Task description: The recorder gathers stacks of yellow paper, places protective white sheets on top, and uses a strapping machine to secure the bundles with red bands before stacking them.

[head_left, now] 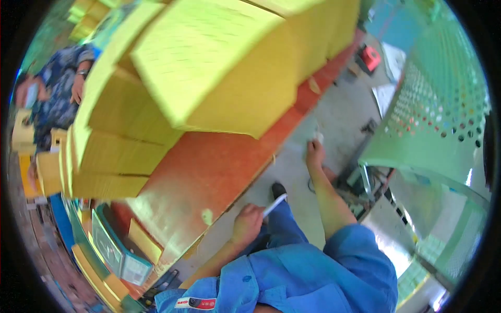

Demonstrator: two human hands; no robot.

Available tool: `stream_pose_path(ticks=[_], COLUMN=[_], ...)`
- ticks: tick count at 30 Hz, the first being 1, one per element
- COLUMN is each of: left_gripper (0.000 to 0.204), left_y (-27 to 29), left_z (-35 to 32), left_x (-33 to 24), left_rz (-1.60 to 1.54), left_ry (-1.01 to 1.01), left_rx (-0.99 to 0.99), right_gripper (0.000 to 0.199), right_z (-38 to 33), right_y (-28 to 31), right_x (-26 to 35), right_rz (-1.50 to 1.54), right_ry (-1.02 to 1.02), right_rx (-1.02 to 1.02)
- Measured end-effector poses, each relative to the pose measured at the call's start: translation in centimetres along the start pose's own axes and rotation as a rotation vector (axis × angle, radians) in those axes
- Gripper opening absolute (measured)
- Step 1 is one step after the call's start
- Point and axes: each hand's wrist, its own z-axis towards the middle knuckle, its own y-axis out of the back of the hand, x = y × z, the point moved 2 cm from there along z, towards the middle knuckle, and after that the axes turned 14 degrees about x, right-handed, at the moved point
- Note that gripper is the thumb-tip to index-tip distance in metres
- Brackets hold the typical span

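Observation:
My left hand (pixel 247 222) is closed around a thin white stick-like tool (pixel 274 204) that points up and to the right, just off the edge of the orange table (pixel 209 172). My right hand (pixel 314 152) reaches down toward the grey floor (pixel 342 112) and touches a small white object (pixel 318 137); what it is cannot be told. My blue sleeves and blue trousers fill the lower middle. A black shoe tip (pixel 278 189) shows between my arms.
Stacks of yellow cardboard boxes (pixel 209 68) cover the table's far part. Another person in a dark patterned shirt (pixel 62 88) stands at the left. A green perforated metal guard (pixel 436 99) curves at the right. A red device (pixel 370 56) lies on the floor.

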Motion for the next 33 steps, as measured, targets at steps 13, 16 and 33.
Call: stream_pose_path(ticks=[13, 16, 33], left_gripper=[0.017, 0.011, 0.023], left_y=[17.2, 25.1, 46.4], left_z=[-24.6, -31.5, -19.2], left_x=[4.0, 7.5, 7.2], left_rz=[-0.637, -0.520, -0.979], left_ry=[-0.030, -0.051, -0.519], left_rx=[-0.669, -1.003, -0.866], right_gripper=[0.006, 0.005, 0.006], right_z=[-27.5, -30.0, -27.4], right_y=[5.0, 6.1, 0.7], right_x=[7.9, 15.9, 32.4], right_rz=[0.194, 0.178, 0.519], right_ry=[0.289, 0.551, 0.529], right_rx=[0.496, 0.584, 0.672])
